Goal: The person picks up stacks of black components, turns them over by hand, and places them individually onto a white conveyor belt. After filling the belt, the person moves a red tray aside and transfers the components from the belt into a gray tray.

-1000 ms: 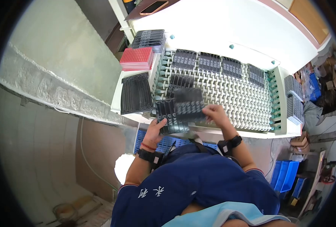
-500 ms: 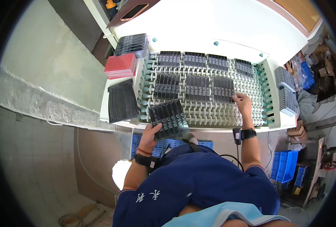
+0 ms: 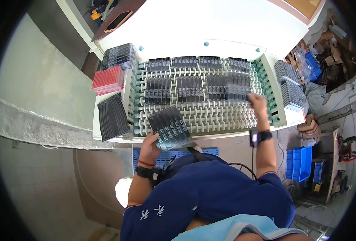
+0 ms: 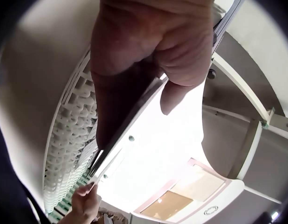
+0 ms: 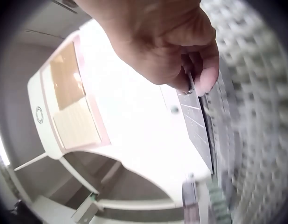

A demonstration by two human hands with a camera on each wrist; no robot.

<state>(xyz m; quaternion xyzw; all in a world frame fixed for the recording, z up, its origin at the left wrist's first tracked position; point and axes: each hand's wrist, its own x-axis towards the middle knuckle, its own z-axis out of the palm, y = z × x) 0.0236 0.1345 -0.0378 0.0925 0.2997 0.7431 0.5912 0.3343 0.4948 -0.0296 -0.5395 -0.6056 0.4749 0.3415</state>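
Note:
My left hand holds a small stack of black printed panels by its lower left corner, in front of the roller conveyor. In the left wrist view the thumb lies on one side of the stack and the fingers on the other. My right hand pinches one black panel by its edge; it is blurred and overlaps the right end of the second row. In the right wrist view, thumb and fingertips grip that panel close over the rollers. Other printed panels lie in two rows.
Stacked black panels, a red stack and dark ribbed sheets occupy the left ledge. Grey stacks stand on the right ledge. A phone lies at the back left; blue crates are on the right.
My right hand put panels down along the second row and now holds another at its right end. The left hand still holds its stack. The head view has shifted toward the right.

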